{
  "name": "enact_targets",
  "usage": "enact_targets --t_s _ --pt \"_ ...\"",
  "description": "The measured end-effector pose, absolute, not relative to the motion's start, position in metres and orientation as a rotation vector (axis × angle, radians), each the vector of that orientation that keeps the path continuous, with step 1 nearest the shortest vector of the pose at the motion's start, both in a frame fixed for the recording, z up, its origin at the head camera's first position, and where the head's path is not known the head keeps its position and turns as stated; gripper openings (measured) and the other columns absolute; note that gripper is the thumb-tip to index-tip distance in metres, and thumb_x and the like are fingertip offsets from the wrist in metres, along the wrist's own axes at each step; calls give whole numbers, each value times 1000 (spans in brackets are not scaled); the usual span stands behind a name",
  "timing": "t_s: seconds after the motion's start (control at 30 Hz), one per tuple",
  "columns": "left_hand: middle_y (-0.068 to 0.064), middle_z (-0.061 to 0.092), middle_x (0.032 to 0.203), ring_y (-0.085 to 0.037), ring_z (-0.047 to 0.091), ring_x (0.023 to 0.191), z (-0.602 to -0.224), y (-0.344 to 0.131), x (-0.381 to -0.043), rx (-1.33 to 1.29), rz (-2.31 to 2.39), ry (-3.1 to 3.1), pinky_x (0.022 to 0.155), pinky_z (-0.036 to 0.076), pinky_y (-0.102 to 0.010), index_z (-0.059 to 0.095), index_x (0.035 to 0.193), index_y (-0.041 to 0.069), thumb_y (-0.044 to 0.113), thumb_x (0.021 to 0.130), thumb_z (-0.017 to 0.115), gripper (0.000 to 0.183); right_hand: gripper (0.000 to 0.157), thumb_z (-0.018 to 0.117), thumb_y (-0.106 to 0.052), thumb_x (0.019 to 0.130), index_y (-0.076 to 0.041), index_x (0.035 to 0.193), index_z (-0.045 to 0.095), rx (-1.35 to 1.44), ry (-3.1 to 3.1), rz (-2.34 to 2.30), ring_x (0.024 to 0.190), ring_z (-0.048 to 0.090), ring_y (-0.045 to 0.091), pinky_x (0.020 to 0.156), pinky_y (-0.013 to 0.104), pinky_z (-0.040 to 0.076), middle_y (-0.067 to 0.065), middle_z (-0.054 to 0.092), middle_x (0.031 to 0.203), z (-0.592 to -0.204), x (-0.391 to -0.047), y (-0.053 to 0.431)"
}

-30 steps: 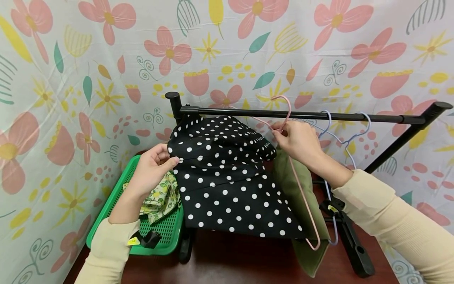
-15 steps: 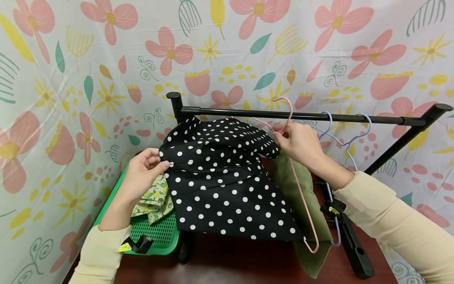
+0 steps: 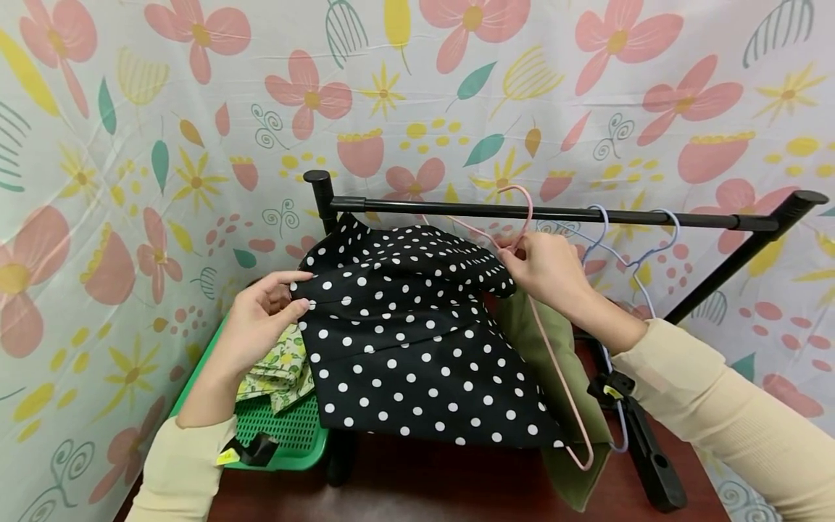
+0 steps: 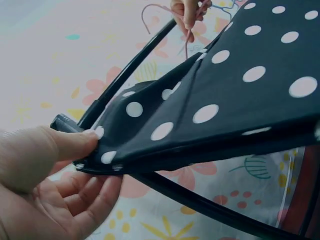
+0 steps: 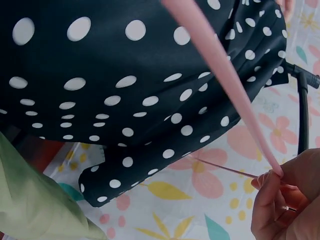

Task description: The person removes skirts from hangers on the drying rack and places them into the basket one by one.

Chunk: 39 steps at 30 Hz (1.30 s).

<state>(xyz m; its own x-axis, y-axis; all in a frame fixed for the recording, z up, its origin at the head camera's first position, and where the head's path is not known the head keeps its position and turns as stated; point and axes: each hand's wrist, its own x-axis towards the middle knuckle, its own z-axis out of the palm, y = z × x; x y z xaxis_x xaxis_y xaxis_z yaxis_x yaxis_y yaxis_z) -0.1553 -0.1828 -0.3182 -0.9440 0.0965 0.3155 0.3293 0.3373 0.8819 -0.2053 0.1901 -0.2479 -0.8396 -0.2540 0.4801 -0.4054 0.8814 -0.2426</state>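
A black cloth with white polka dots (image 3: 417,355) spreads below the rack's bar, draped over part of a pink hanger (image 3: 557,370). My left hand (image 3: 251,326) pinches the cloth's left edge; in the left wrist view the thumb (image 4: 75,145) lies on top and the fingers curl beneath. With my right hand (image 3: 544,264) I pinch the hanger just under its hook, close to the bar. One lower corner of the hanger sticks out at the cloth's right end. In the right wrist view a pink arm of the hanger (image 5: 225,70) crosses in front of the cloth.
The black rack bar (image 3: 457,209) runs across the middle. Two periwinkle hangers (image 3: 642,257) hook over it at the right. Olive fabric (image 3: 561,348) hangs behind the pink hanger. A green basket (image 3: 287,460) at the left holds yellow-green patterned cloth (image 3: 277,370).
My left hand has moved a little left, drawing the cloth's edge with it. The right hand and the pink hanger have come down slightly.
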Motion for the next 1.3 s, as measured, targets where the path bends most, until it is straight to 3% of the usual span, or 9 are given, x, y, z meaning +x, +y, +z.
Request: enact_targets --t_s 0.2,0.4,0.47,0.6,0.8,0.9,1.0,1.17,1.3 --pt "-10 45 70 -18 38 48 -318 -181 -152 -390 -1491 -2617 46 37 -27 58 122 15 16 89 62 33 41 58 -16 85 -13 48 40 486 -2603 461 40 36 17 37 26 22 -2 35 43 -249 -205 189" --pt "-9 56 84 -17 55 69 -319 -177 -149 -330 -1402 -2767 54 44 -28 54 128 16 17 82 71 49 29 57 -13 85 -8 57 59 509 -2572 489 38 31 14 36 26 21 -3 33 43 -248 -205 188" --pt "-9 60 86 -17 58 74 -320 -176 -149 -312 -1320 -2787 57 46 -29 54 128 16 17 80 73 52 30 56 -13 85 -8 55 58 511 -2555 493 37 30 14 36 26 20 -2 32 43 -247 -205 187" --pt "-8 63 91 -16 59 72 -323 -174 -149 -265 -1167 -2767 59 48 -29 60 120 13 16 80 72 43 43 56 -14 85 -12 46 38 501 -2554 489 37 30 15 35 25 19 -2 30 43 -246 -204 188" --pt "-6 56 100 -19 57 79 -329 -175 -151 -287 -1065 -2634 66 49 -31 68 101 8 12 78 73 23 42 56 -14 85 -13 47 39 486 -2563 483 38 32 16 36 26 19 -2 32 44 -244 -203 188" --pt "-9 52 115 -26 54 97 -330 -176 -152 -329 -1042 -2543 78 45 -38 69 93 6 9 76 74 18 42 58 -15 85 -12 47 41 477 -2571 473 38 34 17 36 26 19 -1 34 43 -243 -203 188" --pt "-6 52 127 -29 49 110 -330 -176 -153 -359 -1039 -2508 81 39 -41 68 89 8 8 77 74 14 42 59 -16 85 -12 47 42 480 -2573 466 38 34 16 35 25 19 0 35 42 -242 -204 189" --pt "-5 65 106 -23 57 94 -328 -177 -153 -286 -1051 -2554 70 42 -35 67 97 11 11 81 70 17 42 59 -14 85 -12 46 41 495 -2563 462 37 31 16 36 25 19 1 36 43 -243 -204 191" --pt "-10 67 100 -24 59 87 -328 -178 -153 -219 -1054 -2561 68 46 -36 67 102 10 12 81 70 21 43 58 -15 86 -12 47 40 483 -2582 470 38 31 15 38 26 22 0 34 45 -242 -204 193"
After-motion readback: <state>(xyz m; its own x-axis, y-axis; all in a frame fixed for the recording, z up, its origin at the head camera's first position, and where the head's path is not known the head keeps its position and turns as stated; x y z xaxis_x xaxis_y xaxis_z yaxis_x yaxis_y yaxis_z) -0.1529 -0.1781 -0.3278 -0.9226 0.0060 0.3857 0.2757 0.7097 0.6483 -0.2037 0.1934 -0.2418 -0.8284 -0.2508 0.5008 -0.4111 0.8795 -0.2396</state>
